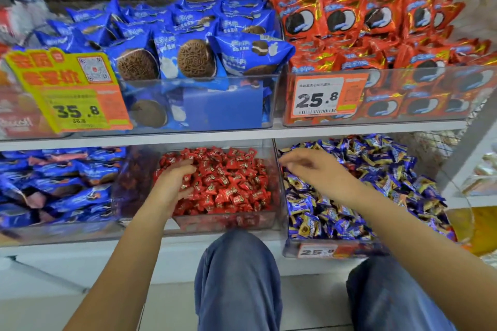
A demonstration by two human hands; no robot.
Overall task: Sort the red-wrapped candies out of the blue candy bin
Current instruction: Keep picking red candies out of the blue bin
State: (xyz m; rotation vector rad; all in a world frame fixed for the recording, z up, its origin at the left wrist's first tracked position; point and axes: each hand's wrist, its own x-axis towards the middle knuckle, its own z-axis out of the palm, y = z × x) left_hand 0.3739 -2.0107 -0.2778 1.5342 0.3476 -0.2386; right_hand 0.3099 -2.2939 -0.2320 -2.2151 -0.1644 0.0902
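The clear bin of red-wrapped candies [228,183] sits in the middle of the lower shelf. To its right stands the blue candy bin [336,250], heaped with blue-and-gold wrapped candies [376,177]. My left hand [173,183] rests on the left side of the red candies, fingers spread among the wrappers. Hovering over the blue bin's left edge, my right hand [309,169] points its loosely bent, blurred fingers toward the divider between the two bins. I see nothing held in it.
The upper shelf holds a bin of blue cookie packs [193,62] and a bin of red cookie packs [376,35], each with a price tag. Blue snack packs [59,185] fill the lower left bin. My knees in jeans [236,277] are below the shelf edge.
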